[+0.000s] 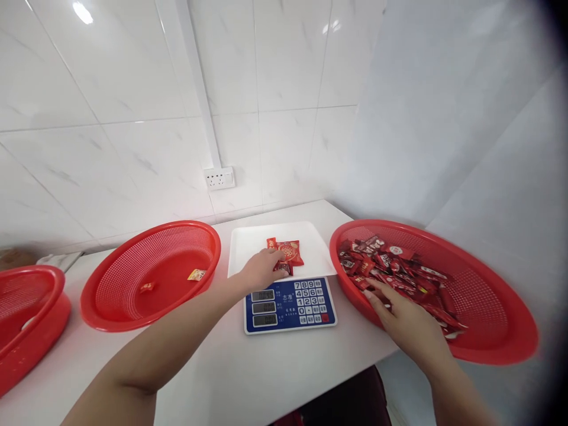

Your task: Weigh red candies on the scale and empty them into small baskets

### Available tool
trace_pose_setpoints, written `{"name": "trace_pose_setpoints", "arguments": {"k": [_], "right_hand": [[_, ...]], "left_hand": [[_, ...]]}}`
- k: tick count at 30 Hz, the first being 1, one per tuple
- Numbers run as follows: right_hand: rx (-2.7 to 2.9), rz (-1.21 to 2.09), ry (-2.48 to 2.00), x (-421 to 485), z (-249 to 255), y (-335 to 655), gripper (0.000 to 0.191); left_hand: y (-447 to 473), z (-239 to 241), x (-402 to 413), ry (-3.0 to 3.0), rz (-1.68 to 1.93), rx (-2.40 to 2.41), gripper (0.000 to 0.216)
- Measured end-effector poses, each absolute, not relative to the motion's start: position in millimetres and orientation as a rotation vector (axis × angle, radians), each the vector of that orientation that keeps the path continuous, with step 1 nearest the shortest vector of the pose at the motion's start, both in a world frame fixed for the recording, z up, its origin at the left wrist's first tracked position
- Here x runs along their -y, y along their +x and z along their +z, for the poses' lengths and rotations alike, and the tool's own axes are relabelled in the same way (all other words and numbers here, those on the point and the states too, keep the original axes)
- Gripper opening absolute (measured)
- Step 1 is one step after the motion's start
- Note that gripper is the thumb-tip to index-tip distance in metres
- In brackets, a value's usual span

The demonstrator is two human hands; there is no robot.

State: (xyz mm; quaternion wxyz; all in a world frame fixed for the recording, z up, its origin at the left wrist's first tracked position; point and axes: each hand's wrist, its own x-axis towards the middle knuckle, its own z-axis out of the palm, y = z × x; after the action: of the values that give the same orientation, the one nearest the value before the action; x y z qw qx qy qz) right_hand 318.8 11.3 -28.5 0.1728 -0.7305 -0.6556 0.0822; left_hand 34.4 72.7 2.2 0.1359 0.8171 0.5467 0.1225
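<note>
My left hand reaches onto the white pan of a blue digital scale, fingers curled on a small pile of red wrapped candies. My right hand lies inside the right red basket, fingers spread flat on a heap of red candy packets. The scale sits between the two baskets.
A second red mesh basket on the left holds two loose candies. A third red basket stands at the far left edge. A wall socket is on the tiled wall behind. The white table ends just before me.
</note>
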Motion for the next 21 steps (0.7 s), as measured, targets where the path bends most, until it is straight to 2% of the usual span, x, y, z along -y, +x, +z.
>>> {"name": "trace_pose_setpoints", "arguments": {"k": [5, 12, 17, 21], "right_hand": [[1.867, 0.258, -2.047, -9, -27, 319, 0.046], [1.888, 0.249, -2.043, -12, -29, 322, 0.048], [1.887, 0.230, -2.067, -14, -30, 321, 0.048], [1.892, 0.242, -2.064, -12, -29, 321, 0.048]], "left_hand": [[8, 19, -73, 2.308, 0.379, -1.747, 0.010], [-69, 59, -55, 2.200, 0.397, -2.223, 0.023], [-30, 31, -71, 2.285, 0.381, -2.017, 0.045], [30, 2, -99, 2.291, 0.353, -1.944, 0.051]]}}
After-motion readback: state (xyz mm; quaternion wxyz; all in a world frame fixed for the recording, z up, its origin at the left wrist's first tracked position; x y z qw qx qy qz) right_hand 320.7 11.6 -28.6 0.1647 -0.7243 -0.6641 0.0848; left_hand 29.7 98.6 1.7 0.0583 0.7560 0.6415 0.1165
